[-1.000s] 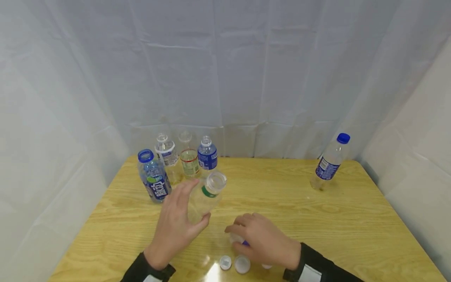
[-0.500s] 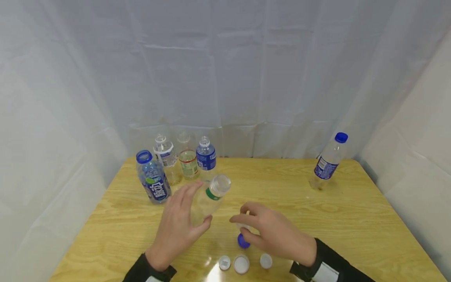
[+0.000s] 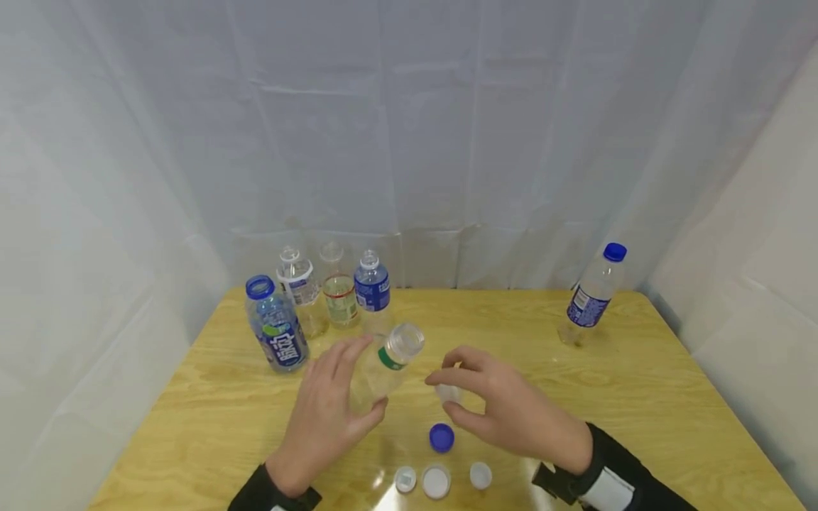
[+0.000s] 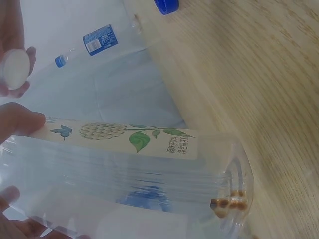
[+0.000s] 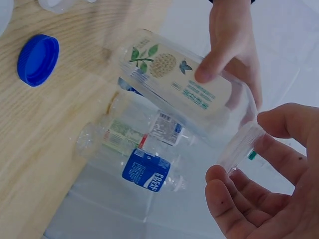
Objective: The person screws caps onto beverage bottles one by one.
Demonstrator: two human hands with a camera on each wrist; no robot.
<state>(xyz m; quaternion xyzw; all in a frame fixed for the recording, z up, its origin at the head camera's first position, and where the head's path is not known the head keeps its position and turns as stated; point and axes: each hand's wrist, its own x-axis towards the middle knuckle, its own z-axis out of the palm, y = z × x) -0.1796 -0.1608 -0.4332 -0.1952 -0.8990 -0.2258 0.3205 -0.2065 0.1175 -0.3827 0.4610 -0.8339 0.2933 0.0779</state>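
Note:
My left hand (image 3: 326, 408) grips a clear plastic bottle (image 3: 383, 365) with a green band below its uncapped neck. The bottle tilts to the right, its mouth facing my right hand (image 3: 511, 401). A translucent white bottle cap (image 3: 449, 392) is pinched between the thumb and fingers of that hand, above the table and apart from the bottle mouth. In the right wrist view the cap (image 5: 241, 147) overlaps the bottle's neck end. The left wrist view shows the bottle's flower-printed label (image 4: 129, 138) and brown spots at its base.
Uncapped bottles stand at the back left: a blue-tinted one (image 3: 277, 330), a clear one (image 3: 303, 291), a green-labelled one (image 3: 341, 298) and a blue-labelled one (image 3: 373, 287). A blue-capped bottle (image 3: 589, 301) stands at back right. A blue cap (image 3: 442, 438) and white caps (image 3: 437, 482) lie in front.
My right hand has lifted the white cap off the table and moved up and to the right, uncovering the blue cap. The bottle in my left hand has shifted slightly right.

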